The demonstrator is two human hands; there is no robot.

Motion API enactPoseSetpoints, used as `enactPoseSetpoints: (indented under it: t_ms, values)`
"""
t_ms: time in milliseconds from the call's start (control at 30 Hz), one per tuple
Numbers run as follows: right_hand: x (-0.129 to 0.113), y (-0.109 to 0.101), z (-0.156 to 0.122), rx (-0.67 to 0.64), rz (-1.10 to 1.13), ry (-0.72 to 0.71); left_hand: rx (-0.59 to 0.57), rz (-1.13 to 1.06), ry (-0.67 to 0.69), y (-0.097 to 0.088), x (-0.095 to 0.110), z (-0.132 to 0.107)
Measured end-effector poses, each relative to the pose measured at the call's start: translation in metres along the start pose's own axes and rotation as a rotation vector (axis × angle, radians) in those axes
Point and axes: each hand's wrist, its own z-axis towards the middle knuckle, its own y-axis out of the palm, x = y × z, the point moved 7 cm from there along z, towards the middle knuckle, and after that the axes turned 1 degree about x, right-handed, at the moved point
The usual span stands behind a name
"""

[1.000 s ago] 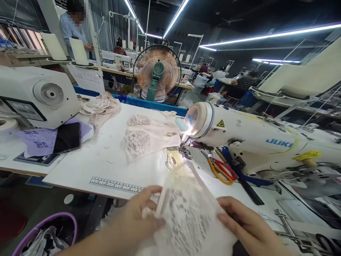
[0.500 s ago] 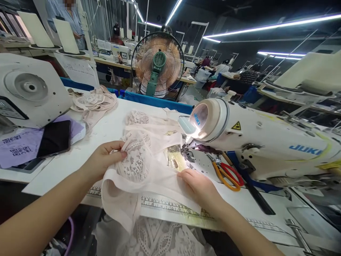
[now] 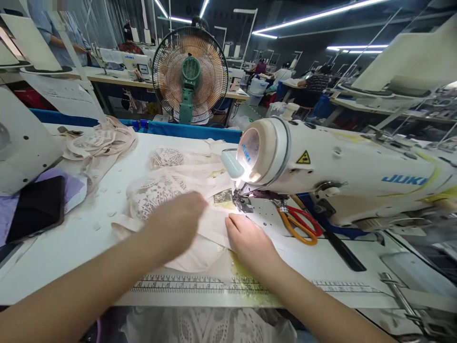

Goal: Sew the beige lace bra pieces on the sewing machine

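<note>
A pale pink lace bra point(image 3: 157, 195) lies spread on the white table in front of the sewing machine point(image 3: 285, 157). My right hand point(image 3: 252, 238) has its fingers curled on the edge of the bra's band, just in front of the lit presser foot point(image 3: 243, 201). Over the middle of the bra is my left hand point(image 3: 178, 224), fingers bent inward and blurred by motion. Whether it grips any cloth cannot be made out. The lower lace cup is partly covered by this hand.
Orange- and red-handled scissors point(image 3: 300, 226) lie under the machine arm, beside a black-handled tool point(image 3: 344, 250). A printed ruler strip point(image 3: 185, 284) runs along the front edge. At left are a phone point(image 3: 37, 209) and more bra pieces point(image 3: 103, 143). A fan point(image 3: 190, 74) stands beyond.
My left hand has let go of the cup's left edge and moved right, towards the machine. The bra's near band lies flatter. My right hand stays on the band; the view has shifted.
</note>
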Motion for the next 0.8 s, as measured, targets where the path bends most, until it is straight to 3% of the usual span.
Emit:
enactPoseSetpoints:
  t_ms: [100, 167, 233, 400, 567, 800]
  values:
    - [-0.003, 0.001, 0.004, -0.002, 0.002, -0.054, -0.152, -0.069, 0.255, 0.05, 0.051, 0.015]
    - [-0.004, -0.001, 0.005, 0.0, 0.005, -0.111, -0.212, -0.071, 0.321, 0.077, 0.059, 0.025]
    - [-0.003, -0.005, 0.0, 0.018, 0.003, -0.158, -0.199, -0.038, 0.361, 0.094, 0.056, 0.032]
    - [0.004, -0.018, -0.026, 0.074, 0.007, -0.202, -0.088, 0.065, 0.461, 0.102, 0.051, 0.036]
    - [0.01, -0.026, -0.047, 0.082, 0.029, -0.188, -0.148, 0.163, 0.38, 0.108, 0.053, 0.048]
    - [0.01, -0.024, -0.056, 0.126, 0.099, -0.205, -0.191, 0.204, 0.306, 0.107, 0.054, 0.059]
